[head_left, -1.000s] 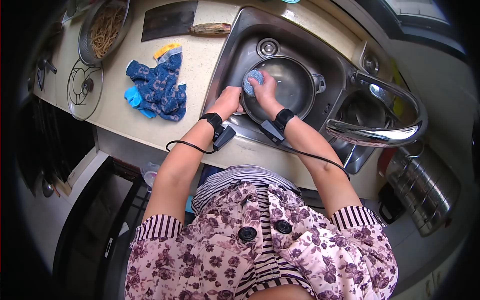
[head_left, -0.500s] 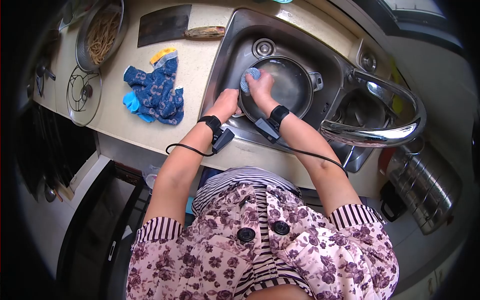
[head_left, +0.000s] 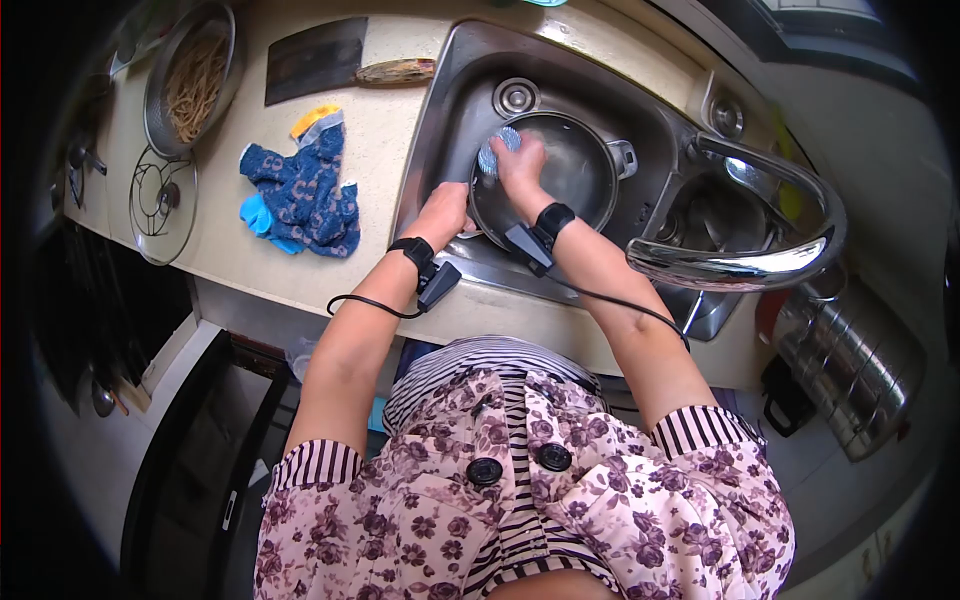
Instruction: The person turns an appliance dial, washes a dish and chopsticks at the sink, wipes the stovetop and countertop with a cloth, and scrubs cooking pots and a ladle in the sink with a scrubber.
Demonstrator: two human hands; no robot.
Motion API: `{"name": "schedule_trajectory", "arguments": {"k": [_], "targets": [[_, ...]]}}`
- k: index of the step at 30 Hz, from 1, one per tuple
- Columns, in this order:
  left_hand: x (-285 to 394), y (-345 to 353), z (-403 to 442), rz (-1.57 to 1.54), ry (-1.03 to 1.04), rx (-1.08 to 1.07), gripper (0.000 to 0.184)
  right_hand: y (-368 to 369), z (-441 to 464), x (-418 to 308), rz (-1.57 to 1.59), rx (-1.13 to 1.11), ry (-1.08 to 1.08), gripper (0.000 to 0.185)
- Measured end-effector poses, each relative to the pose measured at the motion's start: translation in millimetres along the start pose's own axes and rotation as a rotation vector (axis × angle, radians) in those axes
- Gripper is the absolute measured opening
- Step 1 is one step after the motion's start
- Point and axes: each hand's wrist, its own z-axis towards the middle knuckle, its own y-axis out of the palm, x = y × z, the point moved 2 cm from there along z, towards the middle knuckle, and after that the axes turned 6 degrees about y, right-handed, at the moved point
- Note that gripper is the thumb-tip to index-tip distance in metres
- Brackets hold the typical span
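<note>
A metal pot (head_left: 585, 185) with side handles sits in the sink basin, with cloudy water in it. My right hand (head_left: 523, 168) is closed around a blue-and-white scrubbing pad (head_left: 489, 158) and presses it against the pot's inner left wall. At the pot's lower left, my left hand (head_left: 443, 212) is closed at the rim by the near handle; its fingertips are partly hidden. The other pot handle (head_left: 623, 158) points right, toward the tap.
A curved chrome faucet (head_left: 740, 270) arches over the sink's (head_left: 455, 95) right side. Left on the counter lie a cleaver (head_left: 315, 62), blue patterned cloth (head_left: 305, 190), a glass lid (head_left: 163, 205) and a strainer bowl (head_left: 235, 60) of brown strips. A metal canister (head_left: 850, 370) stands at right.
The scrubbing pad in my right hand has shifted slightly along the pot's left inner wall. My left hand keeps its hold, and the whole view has moved a little.
</note>
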Motion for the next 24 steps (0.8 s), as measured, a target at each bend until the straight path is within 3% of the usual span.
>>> {"name": "schedule_trajectory", "arguments": {"k": [2, 9, 13, 15, 17, 20, 23, 24], "targets": [[-6.0, 5.2, 2.8, 0.033, 0.016, 0.006, 0.025, -6.6, 17.4, 1.0, 0.102, 0.021, 0.014, 0.031], [-8.7, 8.6, 2.7, -0.005, -0.004, 0.004, 0.022, -36.4, 42.6, -0.1, 0.374, 0.341, 0.445, 0.029], [-8.2, 7.5, 0.9, 0.015, -0.011, 0.014, 0.023, -46.8, 47.8, 13.2, 0.832, 0.539, 0.662, 0.029], [-11.8, 9.4, 1.5, -0.007, -0.020, 0.010, 0.024, -55.6, 48.7, 31.0, 0.938, 0.571, 0.671, 0.037], [-12.1, 9.6, 1.1, -0.013, -0.017, 0.018, 0.025, -74.8, 36.9, 15.6, 0.972, 0.574, 0.860, 0.034], [-5.7, 6.1, -0.3, -0.013, 0.004, -0.003, 0.026, -71.5, 39.7, 18.1, 1.070, 0.591, 0.885, 0.035], [-2.2, 8.3, -0.2, 0.017, 0.028, 0.033, 0.028, -39.3, 57.5, 35.6, 1.030, 0.535, 0.743, 0.035], [-3.2, 7.4, 0.3, 0.033, 0.031, 0.059, 0.028, -38.3, 49.3, 7.8, 0.767, 0.475, 0.714, 0.036]]}}
